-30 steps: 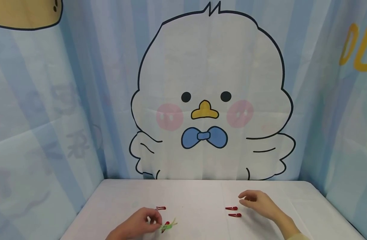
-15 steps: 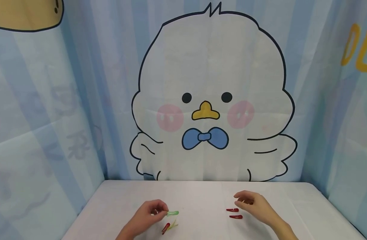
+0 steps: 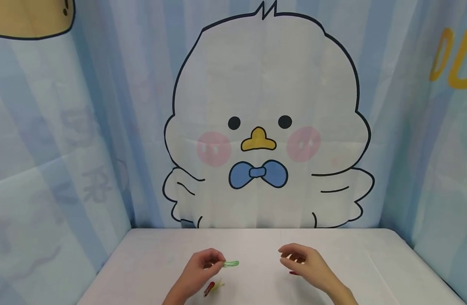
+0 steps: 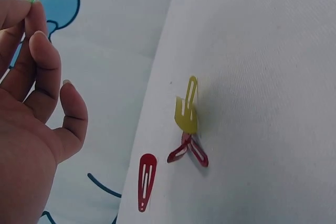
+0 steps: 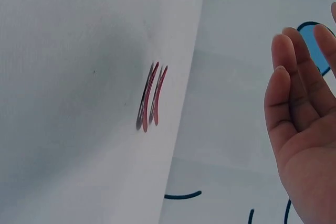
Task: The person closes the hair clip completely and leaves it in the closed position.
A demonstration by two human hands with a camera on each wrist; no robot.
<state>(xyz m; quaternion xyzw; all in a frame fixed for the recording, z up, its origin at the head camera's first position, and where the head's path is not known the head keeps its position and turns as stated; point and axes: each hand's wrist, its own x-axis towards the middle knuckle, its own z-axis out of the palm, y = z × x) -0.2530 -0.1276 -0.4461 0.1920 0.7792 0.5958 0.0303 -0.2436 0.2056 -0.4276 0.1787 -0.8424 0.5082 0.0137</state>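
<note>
My left hand (image 3: 201, 269) pinches a slim green clip (image 3: 232, 264), which juts past thumb and forefinger. My right hand (image 3: 307, 264) curves loosely, thumb apart from fingertips. Below my left fingers lies a splayed yellow clip (image 4: 186, 116), touching a splayed red clip (image 4: 199, 154); only the left wrist view adds a flat, slotted, teardrop red one (image 4: 147, 177). Beneath my right fingers, the right wrist view shows two slender, curved red clips (image 5: 146, 98); the head view, just a sliver. Beyond, yellow letters (image 3: 461, 63) on the creased cloth (image 3: 428, 169) read "DU".
</note>
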